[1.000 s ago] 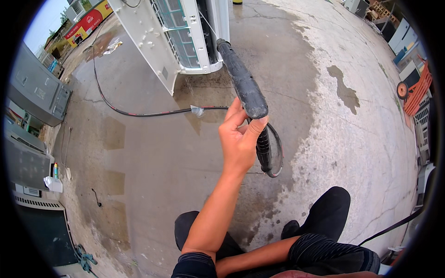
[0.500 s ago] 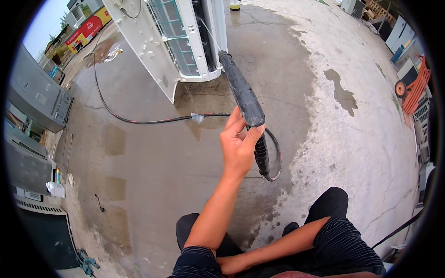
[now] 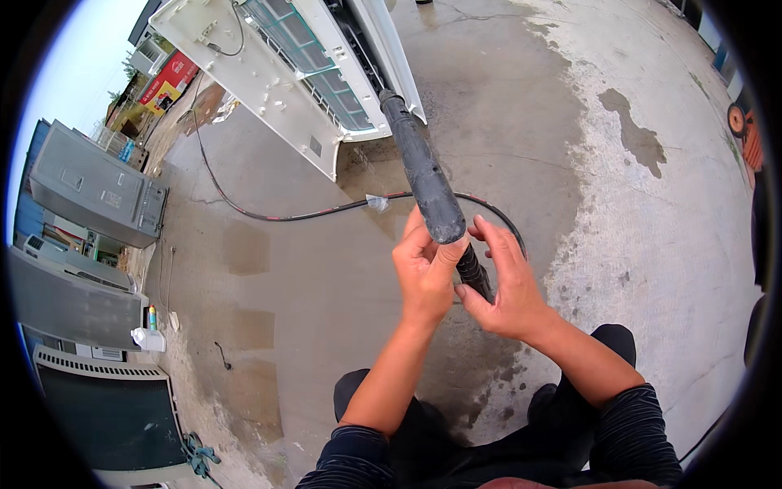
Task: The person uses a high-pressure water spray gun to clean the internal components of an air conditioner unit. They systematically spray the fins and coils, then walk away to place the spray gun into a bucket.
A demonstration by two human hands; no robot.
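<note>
Long black plastic spray gun (image 3: pixel 422 171): left hand (image 3: pixel 425 273) grasped it; half-open right hand (image 3: pixel 513 292) curved beside its ribbed handle (image 3: pixel 475 273).

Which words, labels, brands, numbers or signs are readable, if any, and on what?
None I can quote reliably.
Red-and-yellow banner: pale marks, too small and blurred.
Black hose: red marks, too small.
White panel: grey rectangle, no legible text.
Black spray gun: no lettering visible.
</note>
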